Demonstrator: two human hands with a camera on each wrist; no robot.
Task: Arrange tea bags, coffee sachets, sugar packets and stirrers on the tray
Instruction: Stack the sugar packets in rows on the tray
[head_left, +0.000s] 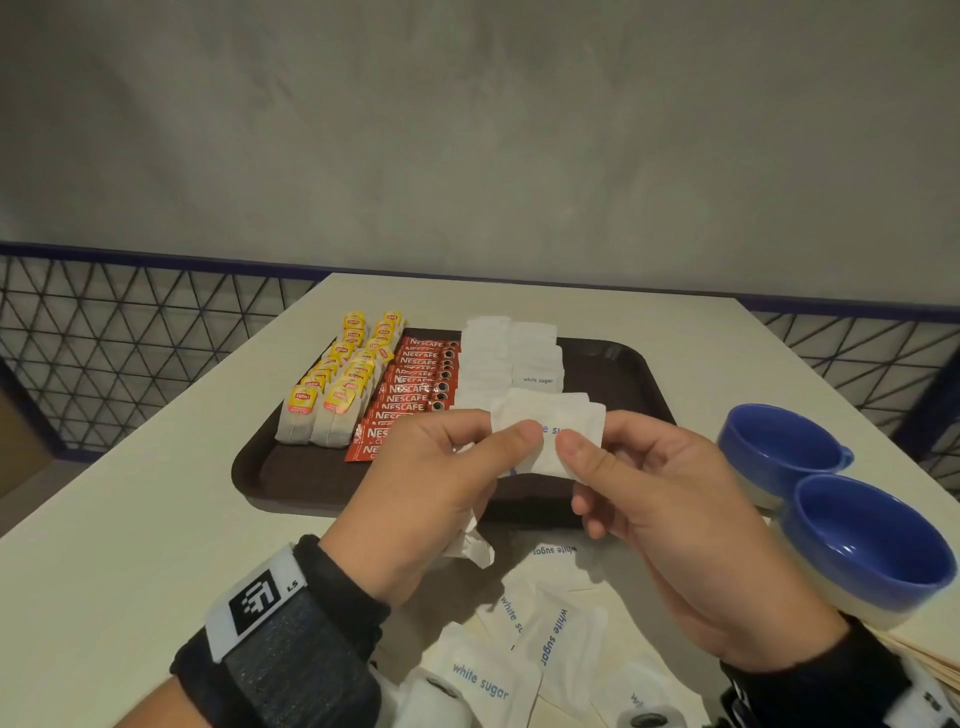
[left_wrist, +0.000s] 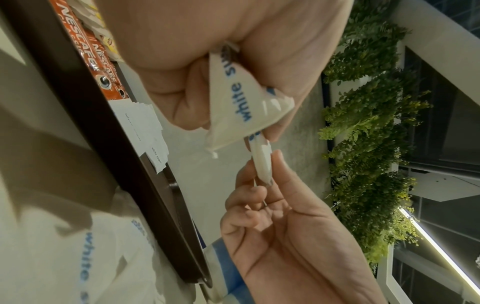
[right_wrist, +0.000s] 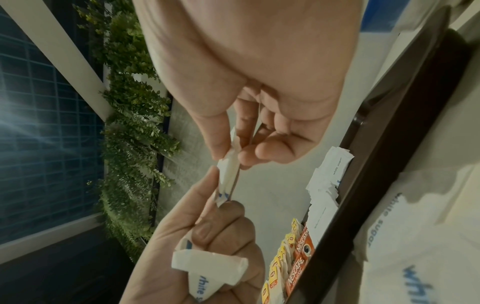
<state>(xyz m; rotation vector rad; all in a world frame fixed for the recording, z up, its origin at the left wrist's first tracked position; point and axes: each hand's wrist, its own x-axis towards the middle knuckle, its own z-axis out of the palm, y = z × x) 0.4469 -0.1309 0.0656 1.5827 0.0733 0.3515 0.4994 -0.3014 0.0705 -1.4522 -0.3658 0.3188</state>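
Both hands hover over the near edge of the dark brown tray (head_left: 291, 483). My left hand (head_left: 511, 441) and right hand (head_left: 582, 452) pinch the same small bunch of white sugar packets (head_left: 550, 421) between thumb and fingers. The left hand (left_wrist: 187, 96) also holds another sugar packet (left_wrist: 233, 102) curled into its palm. The right hand (right_wrist: 233, 152) pinches the packets' edge (right_wrist: 228, 170). On the tray lie two rows of yellow-tagged tea bags (head_left: 337, 384), a row of red coffee sachets (head_left: 415, 395) and rows of sugar packets (head_left: 509, 358). No stirrers can be made out.
Several loose sugar packets (head_left: 550, 629) lie on the white table (head_left: 130, 545) under my wrists. Two blue cups (head_left: 779, 447) (head_left: 867, 540) stand at the right, close to my right hand. The tray's right part (head_left: 623, 374) is bare. A wire railing (head_left: 130, 332) runs behind the table.
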